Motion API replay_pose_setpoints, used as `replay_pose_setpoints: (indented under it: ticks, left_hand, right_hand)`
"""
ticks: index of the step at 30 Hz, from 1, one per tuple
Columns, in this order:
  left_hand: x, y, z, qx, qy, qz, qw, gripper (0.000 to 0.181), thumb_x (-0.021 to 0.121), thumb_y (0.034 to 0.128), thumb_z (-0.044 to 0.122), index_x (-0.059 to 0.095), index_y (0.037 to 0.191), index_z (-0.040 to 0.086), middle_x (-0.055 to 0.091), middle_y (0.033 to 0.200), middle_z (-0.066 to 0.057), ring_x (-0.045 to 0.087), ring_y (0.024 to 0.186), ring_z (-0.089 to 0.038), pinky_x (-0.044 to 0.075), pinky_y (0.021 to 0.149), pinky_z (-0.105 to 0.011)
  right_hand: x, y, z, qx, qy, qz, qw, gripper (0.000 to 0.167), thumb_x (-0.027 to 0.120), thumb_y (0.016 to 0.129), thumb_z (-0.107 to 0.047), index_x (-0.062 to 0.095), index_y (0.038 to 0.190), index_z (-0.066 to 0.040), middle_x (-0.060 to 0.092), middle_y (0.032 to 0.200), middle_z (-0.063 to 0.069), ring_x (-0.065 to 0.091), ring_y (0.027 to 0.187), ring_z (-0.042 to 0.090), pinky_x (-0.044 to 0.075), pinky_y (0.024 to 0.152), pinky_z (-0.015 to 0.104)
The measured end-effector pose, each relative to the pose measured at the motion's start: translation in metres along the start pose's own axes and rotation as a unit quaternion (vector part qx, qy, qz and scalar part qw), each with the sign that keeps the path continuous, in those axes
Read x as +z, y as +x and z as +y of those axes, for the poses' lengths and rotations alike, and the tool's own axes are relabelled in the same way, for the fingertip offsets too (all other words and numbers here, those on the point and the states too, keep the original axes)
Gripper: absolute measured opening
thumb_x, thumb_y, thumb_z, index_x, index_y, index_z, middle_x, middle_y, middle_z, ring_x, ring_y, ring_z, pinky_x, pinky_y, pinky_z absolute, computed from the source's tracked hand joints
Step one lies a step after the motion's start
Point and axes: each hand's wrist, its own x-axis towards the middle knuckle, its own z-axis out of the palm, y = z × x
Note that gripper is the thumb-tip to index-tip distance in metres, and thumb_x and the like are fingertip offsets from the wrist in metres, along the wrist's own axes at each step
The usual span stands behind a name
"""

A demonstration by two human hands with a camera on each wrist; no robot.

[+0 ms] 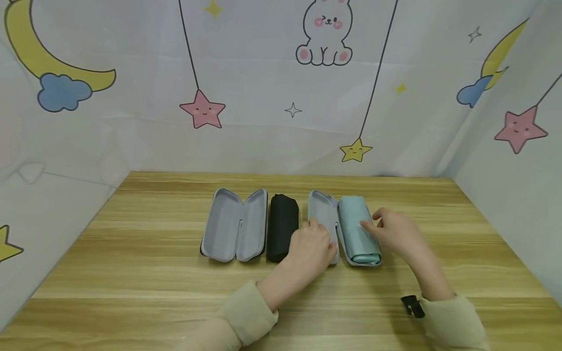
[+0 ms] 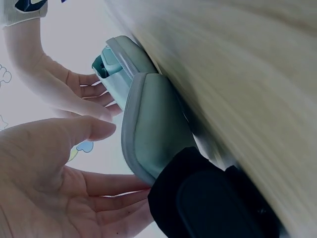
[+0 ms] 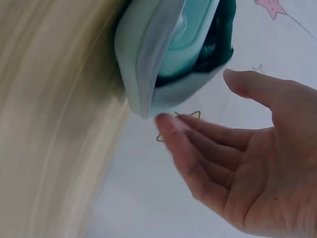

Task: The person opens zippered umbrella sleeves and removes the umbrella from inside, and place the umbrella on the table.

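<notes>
A mint-green hard case [image 1: 324, 214] with a grey lining lies unfolded on the table. In its right half rests a rolled mint-green compact umbrella [image 1: 354, 224], its handle end toward me. My left hand [image 1: 309, 243] is over the left half; in the left wrist view its fingers [image 2: 119, 184] reach the case's rim, thumb apart from them. The right hand [image 1: 397, 231] is beside the umbrella, thumb and fingers spread around its right side, and the right wrist view shows a gap between thumb and umbrella. A black rolled umbrella [image 1: 282, 226] lies just left of my left hand.
A second hard case [image 1: 221, 226], grey inside with a black outside, lies unfolded left of the black umbrella. All of these stand in a row on the wooden table [image 1: 153, 273]. A patterned cloth [image 1: 263, 73] hangs behind and at both sides.
</notes>
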Motion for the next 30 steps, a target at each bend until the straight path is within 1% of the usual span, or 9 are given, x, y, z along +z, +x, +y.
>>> replay_pose_setpoints:
  ticks: [3,7,12,14,16,18,22,27,30]
  left_hand:
    - [-0.001,0.0,-0.001,0.001,0.002,-0.015,0.9999,0.036,0.066,0.0869,0.04,0.069,0.076,0.006,0.058,0.075,-0.005,0.058,0.067,-0.017,0.048,0.049,-0.027]
    - [0.001,0.0,-0.002,0.007,0.005,-0.025,0.9997,0.037,0.065,0.0876,0.04,0.07,0.077,0.004,0.06,0.076,-0.006,0.058,0.066,-0.018,0.048,0.05,-0.028]
    - [0.002,0.0,-0.001,0.009,0.019,-0.036,0.9991,0.037,0.065,0.0879,0.039,0.072,0.079,0.004,0.059,0.076,-0.005,0.056,0.065,-0.017,0.047,0.049,-0.027]
    - [0.002,0.0,-0.001,0.013,0.029,-0.037,0.9988,0.034,0.066,0.0871,0.037,0.072,0.078,0.005,0.059,0.075,-0.005,0.055,0.064,-0.016,0.046,0.048,-0.026]
    - [0.002,-0.001,-0.002,0.019,0.038,-0.041,0.9982,0.03,0.068,0.0856,0.036,0.072,0.078,0.007,0.058,0.075,-0.004,0.055,0.063,-0.015,0.046,0.048,-0.025]
    - [0.002,-0.001,-0.002,0.023,0.045,-0.047,0.9976,0.025,0.069,0.0846,0.033,0.073,0.079,0.008,0.058,0.076,-0.004,0.055,0.063,-0.014,0.046,0.049,-0.024]
    - [0.003,-0.001,-0.003,0.023,0.042,-0.073,0.9962,0.02,0.07,0.0847,0.028,0.074,0.085,0.009,0.058,0.079,-0.006,0.056,0.064,-0.015,0.048,0.05,-0.025]
    - [0.003,-0.001,-0.002,0.017,0.038,-0.095,0.9946,0.016,0.069,0.086,0.024,0.075,0.088,0.009,0.058,0.084,-0.008,0.057,0.066,-0.016,0.048,0.049,-0.026]
    - [0.003,-0.002,-0.001,0.013,0.039,-0.1,0.9941,0.015,0.069,0.0857,0.023,0.075,0.088,0.01,0.057,0.084,-0.008,0.057,0.068,-0.016,0.048,0.05,-0.026]
  right_hand:
    - [0.005,0.003,-0.006,0.011,-0.022,-0.01,0.9996,0.06,0.057,0.092,-0.046,0.06,0.115,0.01,0.069,0.098,0.023,0.063,0.076,0.024,0.049,0.062,0.036]
    - [0.01,0.005,-0.009,0.024,-0.035,-0.007,0.9991,0.062,0.058,0.091,-0.048,0.06,0.112,0.01,0.068,0.099,0.025,0.058,0.073,0.023,0.046,0.06,0.034]
    - [0.015,0.006,-0.013,0.027,-0.048,0.004,0.9985,0.062,0.06,0.088,-0.051,0.061,0.103,0.009,0.065,0.089,0.019,0.053,0.068,0.022,0.041,0.055,0.032]
    - [0.018,0.007,-0.016,0.027,-0.054,0.01,0.9981,0.062,0.061,0.087,-0.053,0.062,0.099,0.008,0.064,0.086,0.018,0.052,0.067,0.022,0.039,0.053,0.031]
    - [0.021,0.008,-0.019,0.032,-0.063,0.015,0.9974,0.063,0.061,0.085,-0.056,0.062,0.096,0.007,0.064,0.087,0.018,0.053,0.066,0.022,0.039,0.051,0.031]
    - [0.024,0.008,-0.022,0.037,-0.074,0.018,0.9964,0.061,0.063,0.083,-0.057,0.062,0.089,0.004,0.064,0.085,0.017,0.052,0.063,0.022,0.038,0.049,0.031]
    - [0.028,0.01,-0.028,0.048,-0.092,0.011,0.9945,0.057,0.065,0.081,-0.057,0.061,0.082,0.001,0.062,0.078,0.014,0.052,0.06,0.021,0.039,0.047,0.031]
    - [0.028,0.012,-0.03,0.055,-0.099,-0.002,0.9936,0.058,0.067,0.08,-0.054,0.06,0.086,0.003,0.058,0.074,0.012,0.051,0.059,0.021,0.04,0.046,0.031]
    - [0.028,0.012,-0.028,0.057,-0.092,-0.009,0.9941,0.068,0.068,0.079,-0.055,0.058,0.099,0.01,0.06,0.078,0.017,0.053,0.062,0.023,0.042,0.049,0.033]
